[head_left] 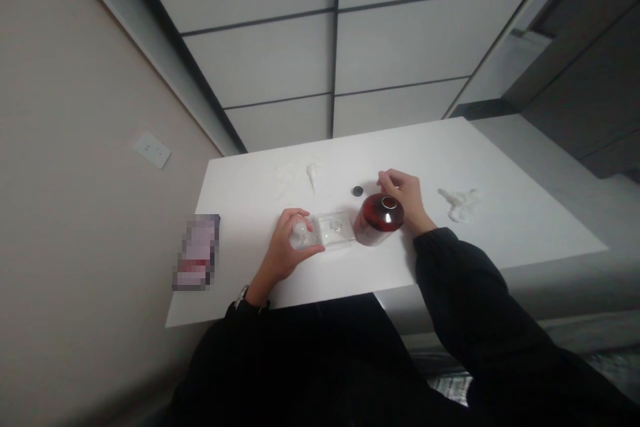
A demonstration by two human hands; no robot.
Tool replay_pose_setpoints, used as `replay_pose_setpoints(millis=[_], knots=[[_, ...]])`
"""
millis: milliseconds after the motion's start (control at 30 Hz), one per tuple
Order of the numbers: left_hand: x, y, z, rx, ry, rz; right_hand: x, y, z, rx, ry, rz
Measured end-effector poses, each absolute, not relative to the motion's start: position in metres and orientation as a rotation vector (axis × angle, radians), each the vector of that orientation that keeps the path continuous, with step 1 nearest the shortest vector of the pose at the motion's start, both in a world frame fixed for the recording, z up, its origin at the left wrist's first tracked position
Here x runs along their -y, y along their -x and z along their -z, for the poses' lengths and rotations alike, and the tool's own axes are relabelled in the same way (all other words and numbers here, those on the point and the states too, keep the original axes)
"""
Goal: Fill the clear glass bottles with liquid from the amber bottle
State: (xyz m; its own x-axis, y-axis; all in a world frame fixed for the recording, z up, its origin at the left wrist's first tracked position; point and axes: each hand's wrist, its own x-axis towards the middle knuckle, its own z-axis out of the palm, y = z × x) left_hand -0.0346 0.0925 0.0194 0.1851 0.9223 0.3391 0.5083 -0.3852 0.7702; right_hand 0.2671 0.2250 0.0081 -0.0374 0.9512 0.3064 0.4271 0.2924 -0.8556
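Note:
My left hand (287,247) curves its thumb and fingers around a clear, glass-like container with a rounded knob (301,232). Touching or very close on its right is a second clear, square container (336,228) with a round shape in its middle. A brown-red bottle (379,219) stands upright beside that, its mouth uncovered. Just behind the bottle, my right hand (404,197) rests near the table with its fingers curled together; whatever they may hold is hidden. A small black cap (357,191) lies left of the right fingertips.
On the white table (520,227) lie a crumpled white tissue (460,203) at right and a small whitish piece (311,177) at the back. A blurred-out phone-like object (197,253) is near the left edge. A wall and white cabinet panels (270,67) border the table.

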Motion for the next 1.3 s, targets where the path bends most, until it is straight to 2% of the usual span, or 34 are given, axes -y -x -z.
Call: replay_pose_setpoints(millis=[533,1100,1300], knots=[[-0.09,0.031,-0.018,-1.303,-1.94,-1.192,-0.224,-0.267,-0.008,1.648,1.248,-0.72],[-0.096,0.031,-0.022,-1.315,-1.953,-1.039,-0.224,-0.264,-0.009,1.615,1.254,-0.688],[-0.084,0.073,-0.027,-1.362,-2.0,-1.081,-0.225,-0.264,-0.008,1.599,1.254,-0.695]])
